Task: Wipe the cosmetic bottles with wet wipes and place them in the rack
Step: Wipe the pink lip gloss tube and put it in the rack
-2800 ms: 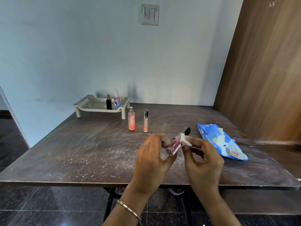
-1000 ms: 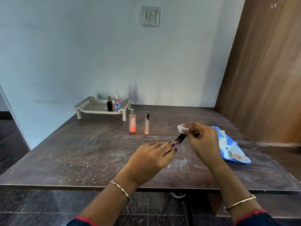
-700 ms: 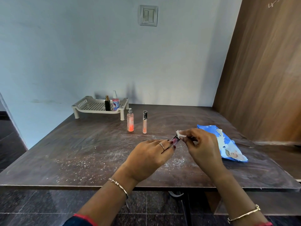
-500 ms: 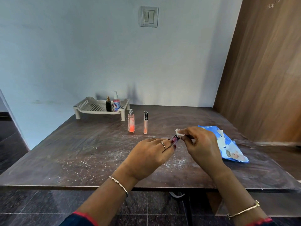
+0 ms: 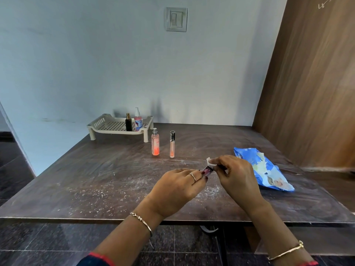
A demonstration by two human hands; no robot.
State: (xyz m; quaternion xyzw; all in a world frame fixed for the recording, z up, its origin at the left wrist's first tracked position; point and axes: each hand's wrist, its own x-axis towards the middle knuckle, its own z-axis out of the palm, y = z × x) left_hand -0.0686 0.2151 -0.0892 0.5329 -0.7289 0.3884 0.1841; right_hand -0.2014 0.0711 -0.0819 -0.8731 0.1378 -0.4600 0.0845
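**Hands dropped lower, wipe shifted to the cap end**

Left hand (image 5: 180, 187) grips the small pink bottle (image 5: 207, 171) by its base, over the table (image 5: 86, 179) near the front edge. Right hand (image 5: 237, 175) pinches the wet wipe (image 5: 211, 163) round the bottle's far end. Wipes pack (image 5: 263, 169) lies by the right edge. Spray bottle (image 5: 155, 144) and slim tube (image 5: 172, 144) stand just in front of the rack (image 5: 96, 124) at the far-left corner. It holds a dark bottle (image 5: 128, 122) and a pump bottle (image 5: 138, 120). My read: two done, one mid-wipe, two left.

Pale powder dulls the dark wood-grain tabletop (image 5: 86, 179) under the left hand (image 5: 178, 189); glossy plastic wipes pack (image 5: 269, 173) beside the right hand (image 5: 236, 175); matt cream plastic rack (image 5: 96, 123) beyond.
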